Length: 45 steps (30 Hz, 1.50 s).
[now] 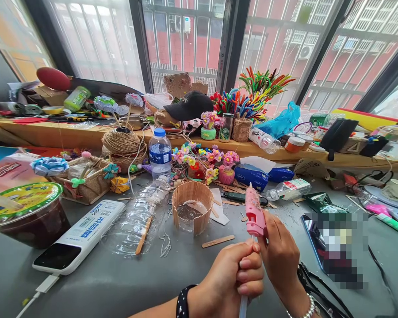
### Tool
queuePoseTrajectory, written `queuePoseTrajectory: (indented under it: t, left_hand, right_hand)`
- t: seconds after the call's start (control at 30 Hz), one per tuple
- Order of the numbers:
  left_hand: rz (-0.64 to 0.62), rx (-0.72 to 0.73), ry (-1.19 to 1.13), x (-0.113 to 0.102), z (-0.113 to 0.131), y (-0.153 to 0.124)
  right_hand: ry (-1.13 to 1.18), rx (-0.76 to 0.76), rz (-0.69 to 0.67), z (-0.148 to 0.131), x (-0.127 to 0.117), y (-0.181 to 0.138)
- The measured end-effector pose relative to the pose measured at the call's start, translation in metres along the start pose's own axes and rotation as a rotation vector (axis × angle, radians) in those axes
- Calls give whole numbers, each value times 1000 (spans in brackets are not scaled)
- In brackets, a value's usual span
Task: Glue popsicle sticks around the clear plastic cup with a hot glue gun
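A pink hot glue gun (254,216) points up and away from me, with my right hand (280,249) closed around its body and handle. Below it, my left hand (240,271) is wrapped round a translucent glue stick (243,307), whose upper end meets the back of the gun. Just left of the hands lies a loose wooden craft stick (218,241). Farther off stands a round holder of upright craft sticks (182,203) around a clear plastic cup, with a gap at its front. A cut clear plastic bottle (132,225) lies beside it, another craft stick (143,235) against it.
A power bank (82,234) and a lidded drink cup (29,212) stand at left. A water bottle (160,154), twine roll (124,148) and crochet flowers (205,159) are behind. A phone (328,247) and black cables (313,282) lie at right. A cluttered wooden ledge (192,148) runs below the windows.
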<state>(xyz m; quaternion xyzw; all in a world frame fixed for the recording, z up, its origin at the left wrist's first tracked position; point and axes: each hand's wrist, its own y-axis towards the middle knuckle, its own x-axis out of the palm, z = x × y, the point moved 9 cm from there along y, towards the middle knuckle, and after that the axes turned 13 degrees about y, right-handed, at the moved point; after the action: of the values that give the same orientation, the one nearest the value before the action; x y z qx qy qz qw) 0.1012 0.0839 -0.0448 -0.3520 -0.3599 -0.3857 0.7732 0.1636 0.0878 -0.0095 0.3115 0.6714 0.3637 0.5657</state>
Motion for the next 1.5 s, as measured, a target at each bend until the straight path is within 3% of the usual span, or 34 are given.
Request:
queuePoseTrajectory:
  t: [0.27,0.47,0.57,0.63,0.73,0.87,1.13,1.5]
  left_hand:
    - [-17,30,57,-4,0,2]
    - [-60,75,341,3,-7,7]
    - [41,96,602,-16,-5,-1]
    - [109,196,875,-34,10,-16]
    - [415,427,1380,-70,51,-49]
    - [628,469,1591,-105,73,-68]
    - [746,480,1625,-117,76,-68]
    - [785,415,1906,-115,77,-63]
  right_hand:
    - [47,15,-6,6,2,-3]
    - [258,111,-36,20,-3,1]
    - [319,274,-62,42,-7,2]
    - [357,407,-108,59,-6,0]
    - [380,582,-208,78,-3,-6]
    - [544,689,-409,76,12,-19]
    - [548,501,-573,49,28,-22]
    - [500,414,-610,39,36,-26]
